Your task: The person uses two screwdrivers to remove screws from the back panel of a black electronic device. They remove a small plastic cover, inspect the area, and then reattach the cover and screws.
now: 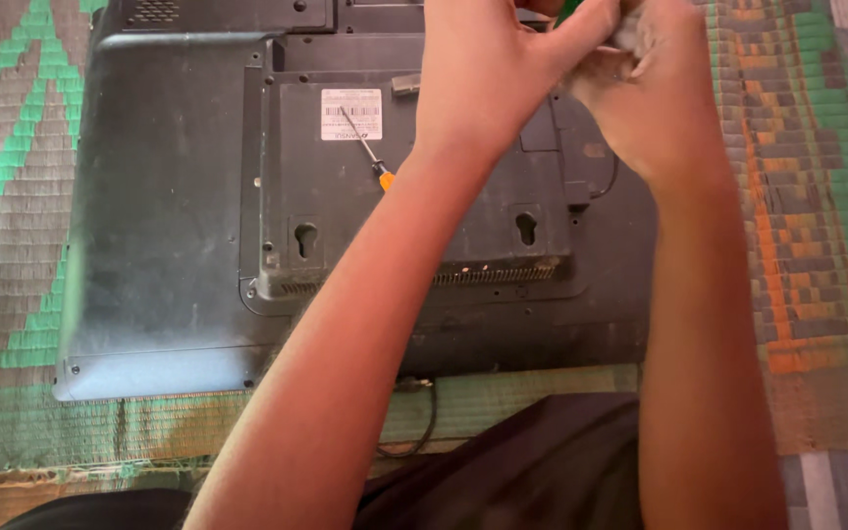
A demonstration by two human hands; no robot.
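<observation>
Television [179, 245] was laid face down on a woven mat [12, 196], back panel up. Both hands, left [488, 74] and right [655, 93], were joined above its top edge, fingers closed on something small and unclear. A screwdriver [365, 147] was left on the panel, likely needed for the screws.

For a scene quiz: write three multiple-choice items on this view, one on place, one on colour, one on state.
1. Where does the screwdriver lie?
A. On the TV back
B. On the mat
C. In a hand

2. What colour is its handle?
A. Blue
B. Orange
C. White

3. How does the TV lie?
A. Upright
B. Screen up
C. Back up

Key: A, its shaft crosses the white label; B, an orange tip shows beside the left forearm; C, the mounting holes and vents face the camera, while both hands are together above.
</observation>
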